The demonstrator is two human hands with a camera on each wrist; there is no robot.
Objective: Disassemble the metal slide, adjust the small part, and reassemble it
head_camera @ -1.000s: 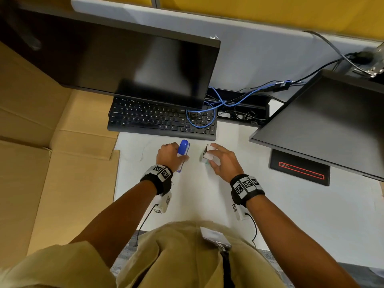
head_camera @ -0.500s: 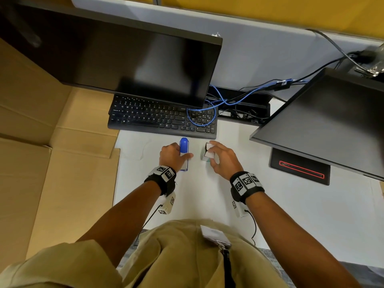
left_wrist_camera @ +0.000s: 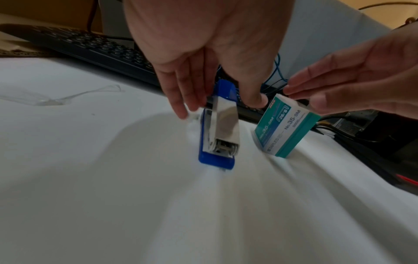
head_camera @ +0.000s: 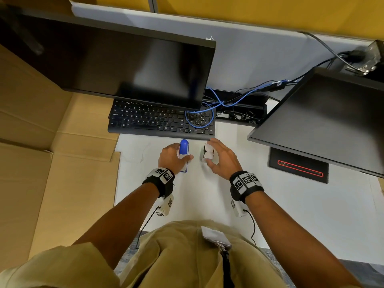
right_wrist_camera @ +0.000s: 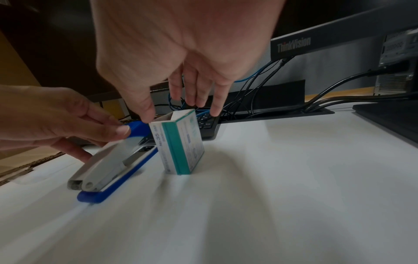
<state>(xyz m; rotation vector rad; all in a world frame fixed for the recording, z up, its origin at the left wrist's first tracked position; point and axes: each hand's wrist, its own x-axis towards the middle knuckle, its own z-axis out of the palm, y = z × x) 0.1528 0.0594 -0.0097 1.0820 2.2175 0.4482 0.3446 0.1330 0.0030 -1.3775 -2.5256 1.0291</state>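
Observation:
A blue stapler (head_camera: 184, 150) with a metal top lies on the white desk (head_camera: 207, 200), its nose toward me. My left hand (head_camera: 178, 156) grips its rear, thumb on the blue cap and fingers down the far side; the left wrist view shows the stapler (left_wrist_camera: 222, 128) under my palm. Just to its right, a teal-and-white staples box (head_camera: 208, 154) stands on end with its top open. My right hand (head_camera: 216, 154) hovers over it with fingers spread and fairly straight. In the right wrist view the thumb tip touches the box (right_wrist_camera: 181, 142) at its top edge.
A black keyboard (head_camera: 162, 121) lies just beyond the hands under a dark monitor (head_camera: 124, 65). A second monitor (head_camera: 322, 121) overhangs the right side above a black pad (head_camera: 299, 167). Cardboard (head_camera: 52, 163) borders the left, and cables (head_camera: 228, 104) tangle behind.
My right hand's fingers have spread and loosened off the staples box. The stapler has been turned straighter under my left hand, which keeps its hold.

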